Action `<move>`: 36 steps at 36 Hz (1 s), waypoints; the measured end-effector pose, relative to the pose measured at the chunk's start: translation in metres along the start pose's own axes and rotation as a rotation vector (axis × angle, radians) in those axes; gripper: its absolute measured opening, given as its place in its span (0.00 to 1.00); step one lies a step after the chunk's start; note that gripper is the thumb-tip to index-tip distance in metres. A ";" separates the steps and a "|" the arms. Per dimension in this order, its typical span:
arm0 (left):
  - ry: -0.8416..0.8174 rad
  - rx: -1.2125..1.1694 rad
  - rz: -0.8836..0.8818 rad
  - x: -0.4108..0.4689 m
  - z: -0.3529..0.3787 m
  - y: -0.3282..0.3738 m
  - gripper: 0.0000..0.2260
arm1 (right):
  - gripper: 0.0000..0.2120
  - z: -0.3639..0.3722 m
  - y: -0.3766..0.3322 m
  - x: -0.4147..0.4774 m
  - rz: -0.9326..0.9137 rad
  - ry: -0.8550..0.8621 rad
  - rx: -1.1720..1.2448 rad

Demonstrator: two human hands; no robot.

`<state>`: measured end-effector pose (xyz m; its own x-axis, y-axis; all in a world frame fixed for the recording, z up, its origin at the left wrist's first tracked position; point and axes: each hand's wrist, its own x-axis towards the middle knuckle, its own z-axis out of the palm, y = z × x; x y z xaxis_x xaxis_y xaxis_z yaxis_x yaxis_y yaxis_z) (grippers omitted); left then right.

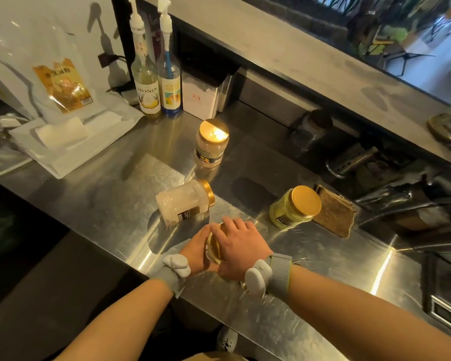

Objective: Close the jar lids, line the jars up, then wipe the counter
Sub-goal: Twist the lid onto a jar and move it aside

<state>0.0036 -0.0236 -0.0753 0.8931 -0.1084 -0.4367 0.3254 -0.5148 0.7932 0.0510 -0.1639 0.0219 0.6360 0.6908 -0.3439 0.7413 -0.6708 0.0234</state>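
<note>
Near the front edge of the steel counter (310,256) both hands are on one jar (214,247), of which only a strip of gold lid shows. My left hand (197,250) grips its side. My right hand (241,247) lies palm-down over the lid. Just behind them a pale jar (184,201) lies on its side, its gold lid pointing right. A yellow-green jar (294,207) with a gold lid leans at the right. Farther back stands an upright beige jar (212,144), its lid glaring with light.
A brown cloth (335,212) lies right of the yellow-green jar. Two syrup pump bottles (155,84), a white box and a powder bag (63,84) on white packaging stand at the back left. A raised ledge runs behind; dark equipment fills the right side.
</note>
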 end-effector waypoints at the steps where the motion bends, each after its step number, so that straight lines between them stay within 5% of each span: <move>1: -0.004 -0.004 0.008 0.000 0.000 0.000 0.39 | 0.42 -0.001 0.000 0.001 0.009 -0.004 -0.006; 8: 0.002 -0.076 0.034 -0.002 -0.001 0.004 0.48 | 0.33 -0.009 -0.006 0.003 0.198 -0.004 0.072; 15: -0.028 -0.075 0.049 -0.002 -0.003 0.002 0.50 | 0.38 -0.008 -0.009 0.002 0.329 -0.021 0.082; 19: -0.022 -0.071 0.009 -0.001 -0.001 -0.001 0.49 | 0.48 -0.002 -0.004 -0.001 0.197 0.026 0.079; 26: -0.015 -0.008 -0.020 0.003 0.002 -0.005 0.49 | 0.48 -0.001 0.003 -0.008 -0.001 0.036 0.098; 36: 0.002 -0.059 0.047 0.005 0.004 -0.008 0.47 | 0.38 0.002 0.000 -0.006 0.355 0.063 0.231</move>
<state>0.0039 -0.0231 -0.0853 0.9085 -0.1297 -0.3973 0.3004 -0.4583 0.8365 0.0469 -0.1690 0.0220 0.8605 0.4161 -0.2941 0.4107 -0.9080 -0.0832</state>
